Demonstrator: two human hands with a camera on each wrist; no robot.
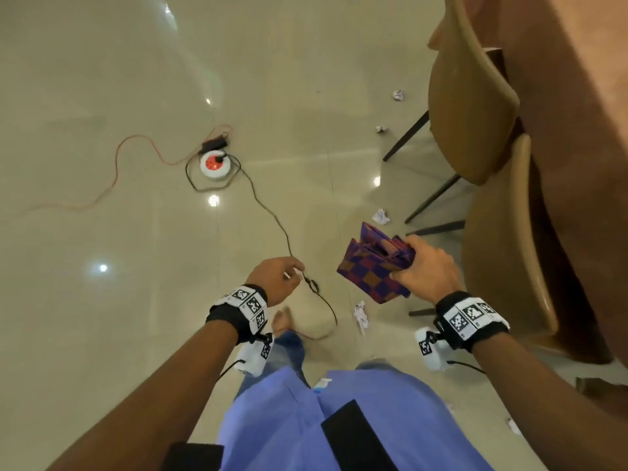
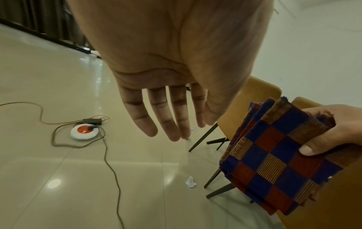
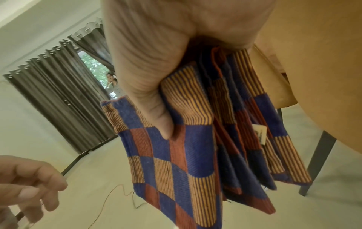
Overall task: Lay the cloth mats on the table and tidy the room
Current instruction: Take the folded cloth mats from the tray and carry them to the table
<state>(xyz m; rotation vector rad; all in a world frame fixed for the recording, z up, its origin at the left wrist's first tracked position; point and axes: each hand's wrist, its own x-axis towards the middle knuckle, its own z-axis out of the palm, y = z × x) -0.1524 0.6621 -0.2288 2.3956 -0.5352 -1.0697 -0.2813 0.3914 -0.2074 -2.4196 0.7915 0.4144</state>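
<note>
My right hand (image 1: 413, 263) grips a stack of folded cloth mats (image 1: 368, 271), checked in blue, red and striped orange, at waist height beside the chairs. In the right wrist view the thumb (image 3: 156, 111) presses on the top mat (image 3: 188, 162), and several folded layers fan out below the palm. The left wrist view shows the same mats (image 2: 274, 164) pinched by the right hand (image 2: 329, 139). My left hand (image 1: 292, 271) hangs empty to the left of the mats, its fingers (image 2: 176, 124) loose and apart. The brown table (image 1: 577, 113) runs along the right edge.
Two tan chairs (image 1: 472, 96) (image 1: 503, 239) stand tucked against the table. Crumpled paper balls (image 1: 397, 95) (image 1: 381, 128) (image 1: 380, 216) (image 1: 361, 312) lie on the glossy tiled floor. A round white and red socket reel (image 1: 214, 163) sits further out, with an orange cord and a black cable (image 1: 272, 215) trailing towards my feet.
</note>
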